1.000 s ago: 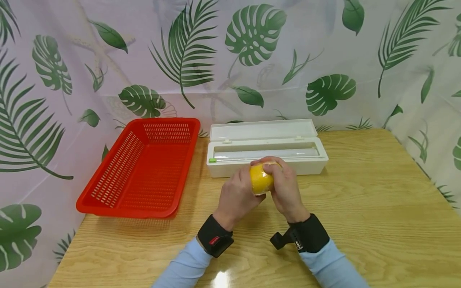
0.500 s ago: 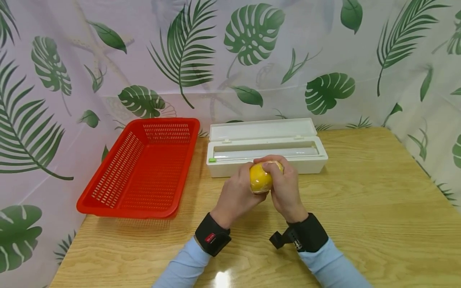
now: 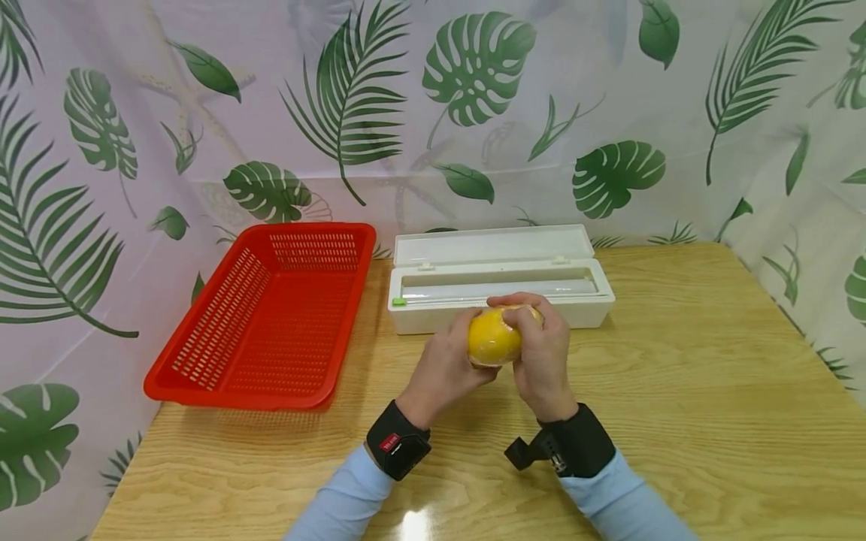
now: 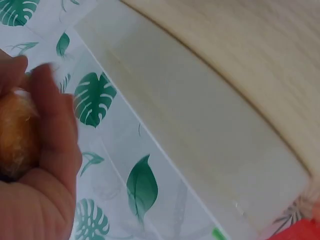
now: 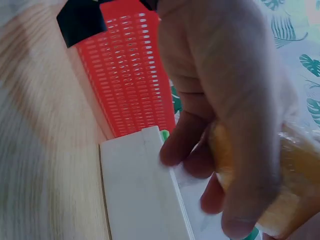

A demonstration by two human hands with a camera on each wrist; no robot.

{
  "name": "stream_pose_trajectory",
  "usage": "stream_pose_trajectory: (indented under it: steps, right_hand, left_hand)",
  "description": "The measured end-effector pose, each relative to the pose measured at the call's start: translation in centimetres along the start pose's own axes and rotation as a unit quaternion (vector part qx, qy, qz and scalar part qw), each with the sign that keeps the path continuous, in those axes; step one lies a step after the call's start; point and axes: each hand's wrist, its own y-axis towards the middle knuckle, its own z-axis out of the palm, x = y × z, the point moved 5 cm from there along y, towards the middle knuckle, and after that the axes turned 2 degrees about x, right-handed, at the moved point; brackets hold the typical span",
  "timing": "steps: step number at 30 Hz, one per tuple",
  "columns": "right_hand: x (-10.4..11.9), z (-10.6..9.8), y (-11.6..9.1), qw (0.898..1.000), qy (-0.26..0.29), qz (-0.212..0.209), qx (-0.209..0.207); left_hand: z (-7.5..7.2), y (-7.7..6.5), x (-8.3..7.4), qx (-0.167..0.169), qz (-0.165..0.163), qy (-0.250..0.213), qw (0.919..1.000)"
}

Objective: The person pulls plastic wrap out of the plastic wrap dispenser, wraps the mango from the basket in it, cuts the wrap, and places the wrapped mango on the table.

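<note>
In the head view both hands meet over the table around a rounded yellow fruit point(image 3: 492, 340) with clear, shiny film round it. Its exact kind is not plain. The left hand point(image 3: 441, 370) grips its left side. On the other side the right hand point(image 3: 545, 359) holds it, thumb bent over the top. Just behind them sits a white cling film dispenser point(image 3: 419, 322), lid raised, with a film roll point(image 3: 501, 288) inside. Up close, the right wrist view shows wrinkled film on the fruit point(image 5: 295, 180); fingers hide much of it in the left wrist view.
A red plastic basket point(image 3: 331, 330) with slotted sides stands on the left of the wooden table point(image 3: 710, 391). A small green slider point(image 3: 399, 301) sits at the dispenser's left end. Behind everything hangs a leaf-print cloth point(image 3: 406, 113).
The fruit has turned a little between the hands, and more of its yellow surface shows. The right hand has shifted slightly to the right. Basket and dispenser stay in place.
</note>
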Motion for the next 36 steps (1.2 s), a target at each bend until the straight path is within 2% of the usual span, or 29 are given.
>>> stream_pose_trajectory:
  steps: [3, 7, 10, 14, 16, 21, 27, 33, 36]
  right_hand:
    - [-0.1, -0.1, -0.1, 1.000, 0.013, -0.003, -0.023]
    - [0.0, -0.2, -0.2, 0.998, 0.049, -0.004, -0.040]
    - [0.2, -0.1, -0.3, 0.997, 0.062, -0.026, -0.042]
    - [0.3, 0.1, -0.6, 0.996, 0.054, -0.052, -0.054]
    - [0.1, 0.0, -0.8, 0.995, 0.053, -0.053, -0.068]
    - [0.0, -0.3, -1.1, 0.991, 0.057, -0.061, -0.100]
    - [0.1, -0.7, -1.0, 0.991, 0.053, -0.068, -0.104]
    - [-0.2, -0.8, -0.6, 0.991, 0.075, -0.046, -0.099]
    - [-0.3, -0.8, -0.3, 0.992, 0.072, -0.036, -0.093]
  left_hand:
    - [0.3, -0.1, -0.1, -0.008, 0.008, -0.002, 0.9999]
    - [0.4, -0.2, -0.5, -0.021, 0.032, 0.020, 0.9991]
    - [0.4, -0.1, -0.6, -0.032, 0.053, 0.032, 0.9976]
    - [0.5, -0.3, -0.6, -0.042, 0.068, 0.022, 0.9965]
    - [0.7, -0.5, -0.5, -0.045, 0.069, 0.012, 0.9965]
    - [1.1, -0.7, -0.7, -0.057, 0.073, 0.021, 0.9955]
    - [1.3, -0.7, -1.1, -0.069, 0.075, 0.044, 0.9938]
    - [1.2, -0.5, -0.8, -0.047, 0.056, 0.040, 0.9965]
    - [1.0, -0.2, -0.5, -0.028, 0.046, 0.009, 0.9985]
